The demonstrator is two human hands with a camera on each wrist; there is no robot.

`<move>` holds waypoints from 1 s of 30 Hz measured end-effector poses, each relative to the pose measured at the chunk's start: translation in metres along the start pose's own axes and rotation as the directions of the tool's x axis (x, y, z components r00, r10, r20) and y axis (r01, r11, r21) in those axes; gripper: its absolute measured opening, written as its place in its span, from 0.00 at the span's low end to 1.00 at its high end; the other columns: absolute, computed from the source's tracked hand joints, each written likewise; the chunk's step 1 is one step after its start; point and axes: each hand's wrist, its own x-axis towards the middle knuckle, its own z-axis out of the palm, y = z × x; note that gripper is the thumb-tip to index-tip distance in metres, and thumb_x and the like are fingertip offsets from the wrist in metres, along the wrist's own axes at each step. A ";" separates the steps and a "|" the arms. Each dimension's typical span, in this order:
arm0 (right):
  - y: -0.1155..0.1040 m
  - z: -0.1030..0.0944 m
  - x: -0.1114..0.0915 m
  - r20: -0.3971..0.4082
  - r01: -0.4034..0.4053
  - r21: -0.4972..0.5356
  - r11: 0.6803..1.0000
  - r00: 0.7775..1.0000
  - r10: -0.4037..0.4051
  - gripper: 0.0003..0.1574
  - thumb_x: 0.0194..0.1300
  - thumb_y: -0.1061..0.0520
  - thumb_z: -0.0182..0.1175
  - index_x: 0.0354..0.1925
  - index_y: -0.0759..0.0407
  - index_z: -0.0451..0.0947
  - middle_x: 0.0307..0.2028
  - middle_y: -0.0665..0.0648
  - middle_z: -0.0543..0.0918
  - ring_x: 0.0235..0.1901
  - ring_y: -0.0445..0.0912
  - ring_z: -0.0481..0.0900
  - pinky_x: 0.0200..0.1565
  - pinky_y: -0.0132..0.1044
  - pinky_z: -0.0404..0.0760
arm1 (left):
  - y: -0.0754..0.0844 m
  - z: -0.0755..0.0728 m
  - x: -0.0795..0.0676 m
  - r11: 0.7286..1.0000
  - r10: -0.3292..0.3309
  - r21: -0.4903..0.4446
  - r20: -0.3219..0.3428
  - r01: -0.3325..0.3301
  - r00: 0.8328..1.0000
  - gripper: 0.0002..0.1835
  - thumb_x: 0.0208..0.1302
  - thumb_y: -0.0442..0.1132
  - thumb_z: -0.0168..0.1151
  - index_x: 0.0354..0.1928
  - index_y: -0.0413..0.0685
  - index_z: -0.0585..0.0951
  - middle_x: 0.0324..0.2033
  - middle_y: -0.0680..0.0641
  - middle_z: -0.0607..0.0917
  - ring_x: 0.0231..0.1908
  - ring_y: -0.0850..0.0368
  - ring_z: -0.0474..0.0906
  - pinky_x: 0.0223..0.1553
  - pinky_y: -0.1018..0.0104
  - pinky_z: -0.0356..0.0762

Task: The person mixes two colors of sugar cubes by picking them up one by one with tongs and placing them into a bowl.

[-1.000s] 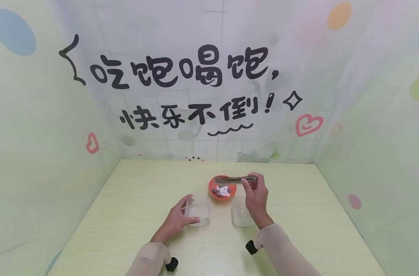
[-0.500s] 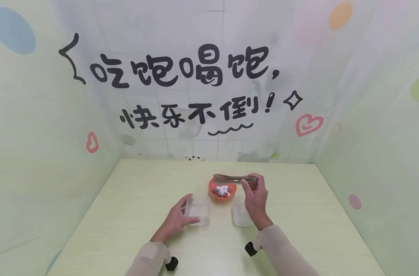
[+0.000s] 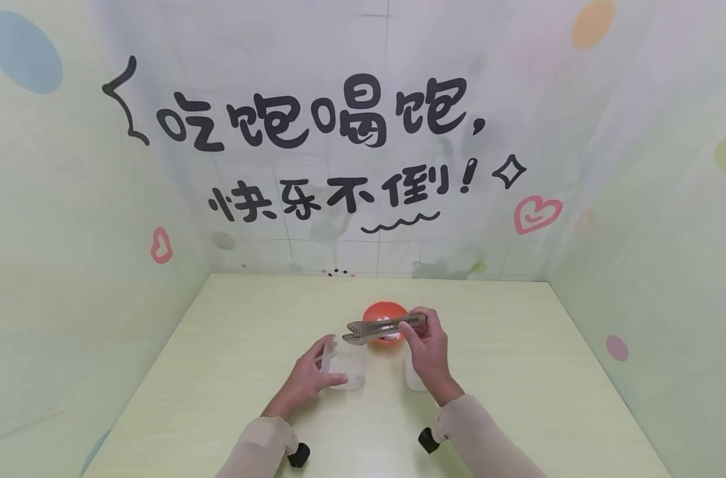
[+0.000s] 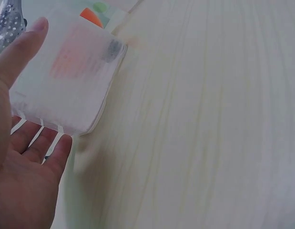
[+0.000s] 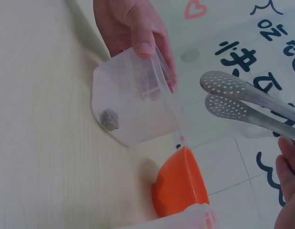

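My left hand (image 3: pixel 305 382) holds a clear plastic box (image 3: pixel 354 380) between thumb and fingers, by its left side. Through the box wall in the right wrist view shows one dark lump (image 5: pixel 109 119) at the bottom. Metal tongs (image 3: pixel 377 328) with perforated tips are gripped by my right hand (image 3: pixel 430 352). Their tips stand slightly apart with nothing seen between them, above the far rim of the box. Behind, under the tongs in the head view, is an orange bowl (image 3: pixel 385 309) with white pieces; the tongs partly cover it.
A second clear plastic box (image 3: pixel 414 375) stands to the right, largely hidden behind my right hand. The pale wooden table (image 3: pixel 231 332) ends at a printed back wall (image 3: pixel 315 252), with further walls on both sides.
My right hand has carried the tongs left and nearer, from over the orange bowl toward the left box. Their tips now show apart. The left hand keeps its hold on the box.
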 end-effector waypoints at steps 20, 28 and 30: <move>-0.004 0.007 -0.001 0.239 -0.108 -0.035 0.994 0.965 0.113 0.12 0.64 0.70 0.61 0.45 0.68 0.71 0.36 0.65 0.83 0.39 0.54 0.84 0.39 0.35 0.85 | -0.005 0.002 0.000 1.000 0.027 0.003 0.008 -0.027 1.000 0.53 0.45 0.42 0.80 0.73 0.49 0.61 0.68 0.37 0.66 0.63 0.35 0.66 0.60 0.48 0.70; -0.008 0.010 0.001 0.264 -0.117 -0.074 0.990 0.955 0.133 0.14 0.63 0.70 0.62 0.46 0.68 0.70 0.40 0.70 0.83 0.43 0.59 0.84 0.43 0.39 0.85 | -0.007 0.001 0.001 0.999 0.045 -0.008 0.005 -0.045 0.999 0.53 0.45 0.42 0.80 0.73 0.47 0.61 0.67 0.36 0.67 0.62 0.35 0.67 0.61 0.48 0.70; -0.009 0.011 0.001 0.261 -0.125 -0.076 0.989 0.955 0.141 0.15 0.63 0.70 0.61 0.47 0.68 0.69 0.41 0.70 0.83 0.43 0.60 0.84 0.43 0.40 0.85 | -0.006 0.001 0.001 0.999 0.041 -0.002 0.003 -0.041 0.999 0.53 0.45 0.44 0.80 0.73 0.47 0.60 0.67 0.37 0.67 0.62 0.36 0.67 0.61 0.48 0.70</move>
